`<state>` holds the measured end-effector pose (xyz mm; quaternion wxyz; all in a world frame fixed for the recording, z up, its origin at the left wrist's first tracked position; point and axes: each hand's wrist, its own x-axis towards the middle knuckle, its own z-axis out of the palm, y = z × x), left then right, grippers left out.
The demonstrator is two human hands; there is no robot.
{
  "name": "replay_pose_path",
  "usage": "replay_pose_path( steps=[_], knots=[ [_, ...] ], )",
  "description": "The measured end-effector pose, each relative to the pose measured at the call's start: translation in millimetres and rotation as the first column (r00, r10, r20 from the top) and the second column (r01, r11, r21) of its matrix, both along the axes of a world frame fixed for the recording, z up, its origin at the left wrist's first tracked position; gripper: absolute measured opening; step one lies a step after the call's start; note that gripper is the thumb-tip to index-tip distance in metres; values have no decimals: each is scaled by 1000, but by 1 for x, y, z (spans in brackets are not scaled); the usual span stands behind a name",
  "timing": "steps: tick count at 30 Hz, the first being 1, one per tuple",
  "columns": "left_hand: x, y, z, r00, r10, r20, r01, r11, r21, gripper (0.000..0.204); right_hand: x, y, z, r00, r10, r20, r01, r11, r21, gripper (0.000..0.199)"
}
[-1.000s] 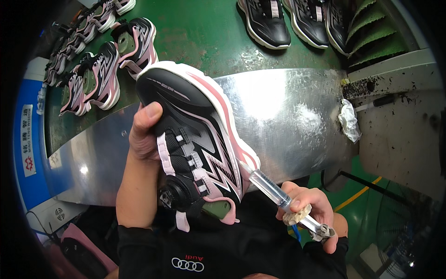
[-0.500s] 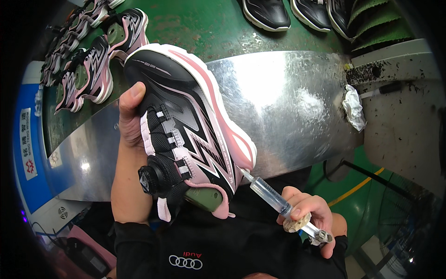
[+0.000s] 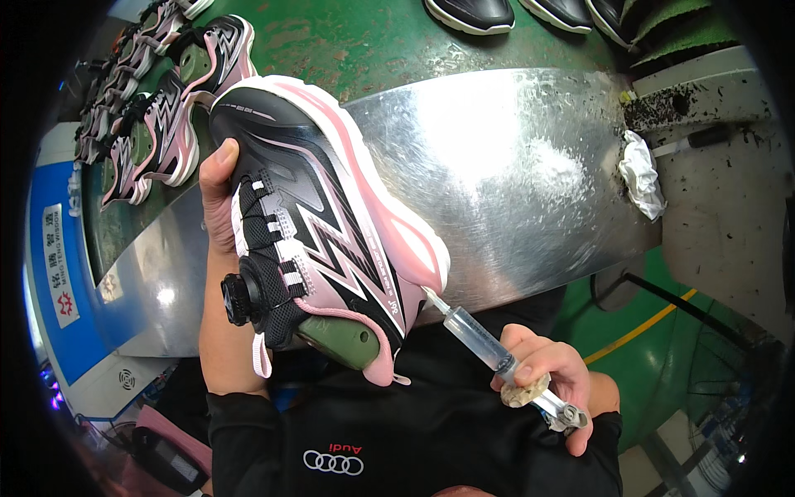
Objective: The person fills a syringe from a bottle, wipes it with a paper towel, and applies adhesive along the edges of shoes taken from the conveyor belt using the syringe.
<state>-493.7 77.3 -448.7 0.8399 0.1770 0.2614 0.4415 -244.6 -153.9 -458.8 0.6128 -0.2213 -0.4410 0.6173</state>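
My left hand [image 3: 219, 195] grips a black, pink and white sneaker [image 3: 331, 211] by its forefoot, thumb on the near side, most fingers hidden behind it. The shoe is tilted, toe up and away, heel toward my right hand. A dark dial [image 3: 237, 299] sits on its tongue, and a green shoe tree [image 3: 344, 341] shows in the collar. In my right hand [image 3: 553, 373] is a clear syringe [image 3: 479, 335], held around the barrel's rear end and plunger. Its thin tip meets the seam between upper and sole at the heel. A crusty lump [image 3: 525, 391] surrounds the syringe's flange.
Below the shoe lies a shiny metal sheet [image 3: 497, 232] on a green table [image 3: 348, 45]. Several similar sneakers [image 3: 170, 124] stand at the far left, black shoes [image 3: 472, 12] at the back. At right are a crumpled white cloth [image 3: 642, 176] and a dark-handled tool [image 3: 706, 137].
The shoe has shifted slightly left and turned a little, showing more of the green shoe tree. The syringe tip stays at the heel seam, and my right hand has barely moved.
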Motion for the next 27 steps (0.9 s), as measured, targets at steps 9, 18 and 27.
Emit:
replay_pose_path(
  steps=[9, 18, 27],
  knots=[
    [-43, 10, -16, 965, -8, -261, 7, 1000, -3, 46, 0, -3, -16, 996, -4, -87, 3, 1000, -9, 91],
    [-103, -8, -4, 733, -29, -679, 204, 962, 180, 48, -3, 8, -28, 994, 12, -111, -12, 1000, -3, 94],
    [-121, -54, 4, 700, -11, -714, 138, 983, 121, 48, -11, 21, -32, 1000, -21, -20, 23, 998, 59, 91]
  ],
)
